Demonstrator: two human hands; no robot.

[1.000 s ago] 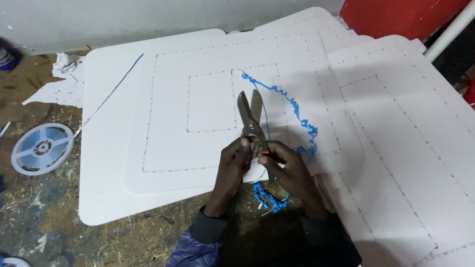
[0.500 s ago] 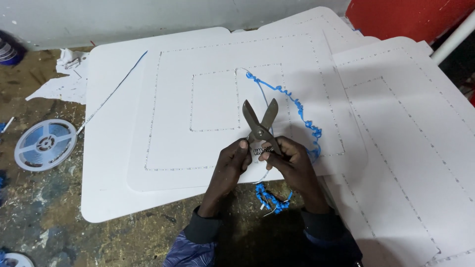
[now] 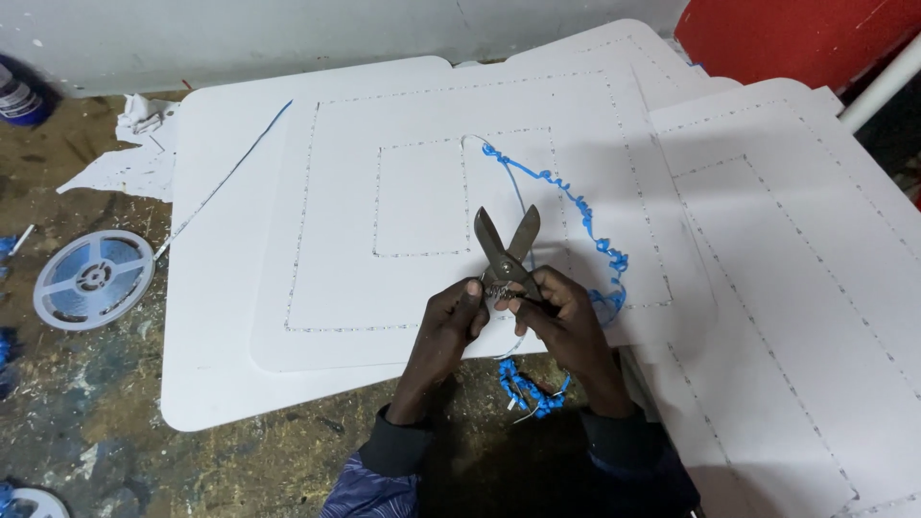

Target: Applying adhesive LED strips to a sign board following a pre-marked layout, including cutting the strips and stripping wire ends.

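Observation:
Both my hands hold a pair of dark metal snips (image 3: 507, 247) over a stack of white boards (image 3: 384, 317) with dotted rectangular outlines. My left hand (image 3: 449, 326) grips the left handle and my right hand (image 3: 564, 321) grips the right handle. The blades point away from me and stand apart in a V. A small spring shows between the handles. A crinkled blue wire (image 3: 576, 206) with a thin white strand curves from the inner dotted rectangle past the snips down to a bunch near my wrists.
A white reel of strip (image 3: 93, 278) lies on the paint-stained table at the left, with torn white scraps (image 3: 125, 163) behind it. More white boards (image 3: 796, 249) overlap at the right. A red object (image 3: 796, 38) and a white pipe (image 3: 878, 91) stand at the far right.
The snips' blades, nearly together a second ago, have spread apart into a V. The view has shifted slightly; my hands stay on the handles.

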